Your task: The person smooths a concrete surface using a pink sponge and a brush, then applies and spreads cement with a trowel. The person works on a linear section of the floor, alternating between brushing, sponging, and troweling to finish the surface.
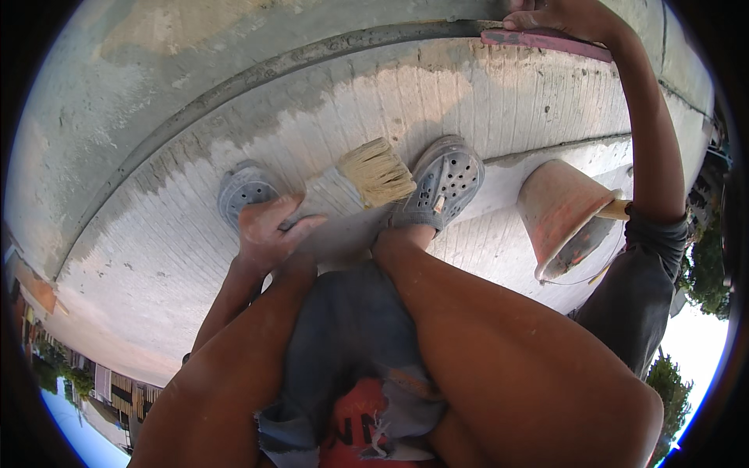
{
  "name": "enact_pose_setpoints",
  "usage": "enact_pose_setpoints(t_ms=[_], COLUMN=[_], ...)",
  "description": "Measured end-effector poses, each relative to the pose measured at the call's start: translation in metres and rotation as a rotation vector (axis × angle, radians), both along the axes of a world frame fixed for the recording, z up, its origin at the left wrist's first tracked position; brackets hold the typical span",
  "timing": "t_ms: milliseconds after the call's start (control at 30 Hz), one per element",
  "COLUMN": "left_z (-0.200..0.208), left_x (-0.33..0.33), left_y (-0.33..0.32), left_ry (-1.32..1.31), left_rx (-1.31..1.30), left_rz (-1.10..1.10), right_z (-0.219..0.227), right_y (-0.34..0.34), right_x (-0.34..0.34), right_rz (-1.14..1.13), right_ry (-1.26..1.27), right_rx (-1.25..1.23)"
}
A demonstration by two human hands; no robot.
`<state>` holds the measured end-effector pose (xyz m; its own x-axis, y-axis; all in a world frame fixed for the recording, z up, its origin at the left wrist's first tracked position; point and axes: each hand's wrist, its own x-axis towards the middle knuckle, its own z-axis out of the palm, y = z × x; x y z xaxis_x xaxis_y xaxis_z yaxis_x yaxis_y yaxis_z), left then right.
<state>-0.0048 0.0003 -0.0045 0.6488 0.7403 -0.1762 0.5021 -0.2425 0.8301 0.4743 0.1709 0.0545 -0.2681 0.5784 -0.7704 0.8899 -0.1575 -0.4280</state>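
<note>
My left hand (269, 226) is closed around the pale, plaster-smeared body of a wide brush (378, 173), its straw-coloured bristles pointing right, above the concrete between my feet. At the upper right, my right hand (566, 15) grips a long, flat pinkish float (546, 42). The float lies along the joint where the ribbed concrete surface (437, 101) meets the smooth grey-green one. Part of the right hand is cut off by the picture's edge. Wet grey mortar (312, 51) runs along this curved joint.
A mortar-stained bucket (558, 207) leans at the right, a wooden handle (616, 209) sticking out of its mouth. Grey clogs (449, 179) on my feet stand on the ribbed concrete. A thin groove (546, 148) crosses above the bucket. Trees (706, 269) show beyond the right edge.
</note>
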Motion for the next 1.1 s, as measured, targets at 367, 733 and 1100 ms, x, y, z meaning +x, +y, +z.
enact_pose_setpoints(t_ms=[367, 733, 1100], left_z=[0.003, 0.0, 0.002], left_x=[0.002, -0.001, 0.002], left_y=[0.004, -0.001, 0.0], left_ry=[-0.031, -0.031, -0.015], left_rx=[0.008, 0.045, 0.048], left_rz=[-0.04, -0.014, -0.03], right_z=[-0.013, -0.006, -0.016], right_y=[0.002, 0.009, 0.007], right_x=[-0.033, -0.03, -0.027], right_rz=[0.022, -0.073, 0.082], right_ry=[0.137, 0.194, 0.244], right_rx=[0.028, -0.03, 0.055])
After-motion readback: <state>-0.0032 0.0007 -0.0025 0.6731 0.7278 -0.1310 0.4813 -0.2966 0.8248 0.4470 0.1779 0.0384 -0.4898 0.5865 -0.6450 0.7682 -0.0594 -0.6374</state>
